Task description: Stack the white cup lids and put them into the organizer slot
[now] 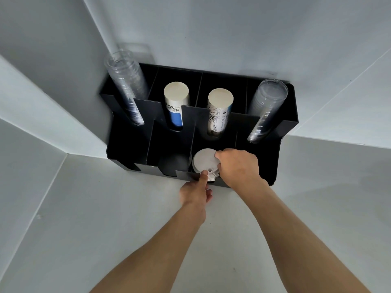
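Now both hands seat the white lid stack (204, 160) in the black organizer (285, 132)'s third front slot: right hand (239, 166) pinches its rim for steadiness, left hand (195, 192) presses one extended finger to align it.

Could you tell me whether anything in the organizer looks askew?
Yes. The clear cups in the organizer's far-left back slot lean left, past its top. The lids sit in their front slot, both hands touching them.
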